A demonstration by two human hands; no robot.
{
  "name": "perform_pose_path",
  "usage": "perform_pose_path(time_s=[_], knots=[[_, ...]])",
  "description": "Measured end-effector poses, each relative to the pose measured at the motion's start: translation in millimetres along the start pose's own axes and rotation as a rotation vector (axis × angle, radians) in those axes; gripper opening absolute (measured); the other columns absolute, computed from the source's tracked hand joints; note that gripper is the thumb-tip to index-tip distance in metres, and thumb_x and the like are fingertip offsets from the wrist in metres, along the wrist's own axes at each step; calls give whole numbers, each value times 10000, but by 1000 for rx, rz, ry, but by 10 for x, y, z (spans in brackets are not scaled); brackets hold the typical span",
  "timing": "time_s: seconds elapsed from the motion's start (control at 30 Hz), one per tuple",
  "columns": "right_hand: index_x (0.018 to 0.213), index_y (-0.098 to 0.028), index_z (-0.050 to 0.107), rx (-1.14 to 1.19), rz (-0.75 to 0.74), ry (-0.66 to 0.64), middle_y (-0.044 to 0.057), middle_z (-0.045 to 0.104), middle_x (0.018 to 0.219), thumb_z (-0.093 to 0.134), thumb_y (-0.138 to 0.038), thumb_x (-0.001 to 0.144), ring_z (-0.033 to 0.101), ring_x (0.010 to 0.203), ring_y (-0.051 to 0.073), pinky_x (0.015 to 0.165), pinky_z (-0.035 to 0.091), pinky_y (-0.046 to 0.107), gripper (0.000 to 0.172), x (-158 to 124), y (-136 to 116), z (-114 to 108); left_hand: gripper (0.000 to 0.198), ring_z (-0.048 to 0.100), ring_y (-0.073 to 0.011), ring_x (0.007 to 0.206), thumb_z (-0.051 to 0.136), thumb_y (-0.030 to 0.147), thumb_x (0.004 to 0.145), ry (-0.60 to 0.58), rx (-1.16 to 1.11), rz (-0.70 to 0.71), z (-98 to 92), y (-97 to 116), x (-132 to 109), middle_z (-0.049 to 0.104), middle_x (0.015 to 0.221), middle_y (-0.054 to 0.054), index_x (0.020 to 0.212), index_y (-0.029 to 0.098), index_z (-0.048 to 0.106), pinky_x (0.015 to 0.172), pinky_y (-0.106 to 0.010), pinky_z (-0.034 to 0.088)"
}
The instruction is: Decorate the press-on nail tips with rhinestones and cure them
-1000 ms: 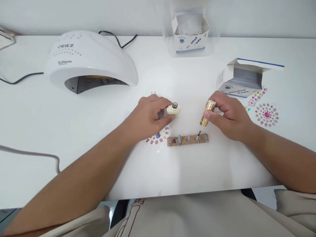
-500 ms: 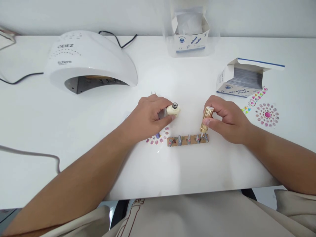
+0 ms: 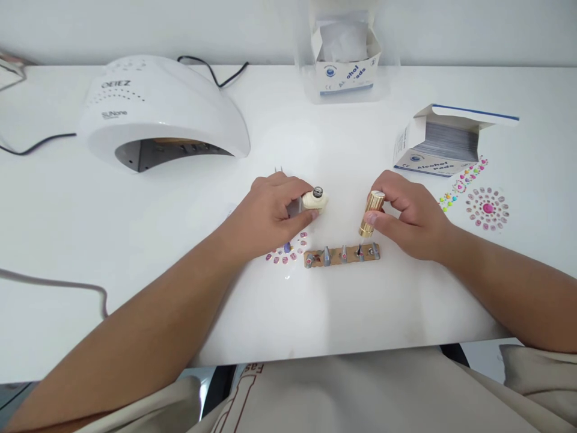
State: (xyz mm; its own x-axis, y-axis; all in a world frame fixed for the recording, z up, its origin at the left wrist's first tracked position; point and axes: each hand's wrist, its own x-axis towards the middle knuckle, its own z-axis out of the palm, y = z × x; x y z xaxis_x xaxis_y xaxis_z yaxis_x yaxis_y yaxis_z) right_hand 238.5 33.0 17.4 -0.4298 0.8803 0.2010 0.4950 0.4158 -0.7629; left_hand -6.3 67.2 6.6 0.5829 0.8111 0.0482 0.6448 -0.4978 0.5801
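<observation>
My left hand (image 3: pixel 277 210) is closed around a cream nail polish bottle (image 3: pixel 314 202), whose open black neck points up. In my right hand (image 3: pixel 403 216) is the nail polish brush (image 3: pixel 372 211), held by its ridged gold cap and tilted with the bristles downward. The dark bristle tip meets, or hangs just over, the second nail tip from the right. Several grey false nails (image 3: pixel 327 257) with small red and pink gems stand in a row on a brown cardboard strip (image 3: pixel 336 260). The strip lies flat between my hands, nearer the right one.
A white nail lamp (image 3: pixel 166 105) with black cords stands at the left. An open alcohol pads box (image 3: pixel 439 147) is at the right, and another box (image 3: pixel 346 66) sits at the back. Gem stickers (image 3: pixel 488 208) lie at the right; more gems (image 3: pixel 285 258) are by my left wrist.
My right hand has shifted slightly left with the brush, whose tip moved from between the two rightmost nails to the second from the right. The left hand keeps its hold on the bottle.
</observation>
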Motion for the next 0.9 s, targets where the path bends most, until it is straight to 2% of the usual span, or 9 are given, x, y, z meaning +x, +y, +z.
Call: perform_pose_path(time_s=[0.13,0.33,0.53,0.6,0.73,0.8,0.9], knots=[[676,-188,532,-40,32,74,-2,555,679,542,-308,860,506,685,138,616,372,293,220,9,-3,0,142,519,-180,738,544,283,833,2,1,1,7,-7,3,601,703,-4,874,183,637,691,-308,414],[670,-191,530,-26,-9,17,-8,547,653,538,-298,862,496,687,142,629,383,299,219,1,-38,-11,131,511,-175,732,548,283,832,0,1,8,-7,0,-5,590,688,2,857,186,632,686,-306,409],[680,-191,537,-27,16,85,-7,553,680,554,-279,858,504,684,138,619,378,304,199,13,12,-20,120,511,-176,723,548,267,835,8,15,40,4,-31,0,562,664,4,857,174,620,678,-309,408],[700,-198,551,59,-16,130,-9,537,696,550,-280,868,500,667,132,618,386,314,186,-7,-10,-28,112,507,-177,717,552,253,839,28,41,85,1,-23,-14,558,670,1,868,163,612,695,-324,409],[795,-239,580,288,-249,303,-9,534,713,540,-346,886,495,656,144,619,424,343,147,-44,-125,-51,99,517,-186,767,534,216,866,77,51,203,-40,88,-71,595,785,-36,901,146,595,737,-352,414],[842,-251,588,292,-322,413,-8,540,715,544,-390,886,476,637,146,632,436,360,152,-35,-183,-73,98,516,-184,767,532,206,871,96,34,254,-60,166,-102,591,799,-44,912,139,590,711,-342,414],[872,-241,599,261,-339,514,-1,540,746,561,-394,882,476,654,145,660,436,370,158,-4,-245,-113,100,505,-172,732,537,191,867,104,32,310,-63,259,-136,580,790,-42,930,131,586,680,-332,410]])
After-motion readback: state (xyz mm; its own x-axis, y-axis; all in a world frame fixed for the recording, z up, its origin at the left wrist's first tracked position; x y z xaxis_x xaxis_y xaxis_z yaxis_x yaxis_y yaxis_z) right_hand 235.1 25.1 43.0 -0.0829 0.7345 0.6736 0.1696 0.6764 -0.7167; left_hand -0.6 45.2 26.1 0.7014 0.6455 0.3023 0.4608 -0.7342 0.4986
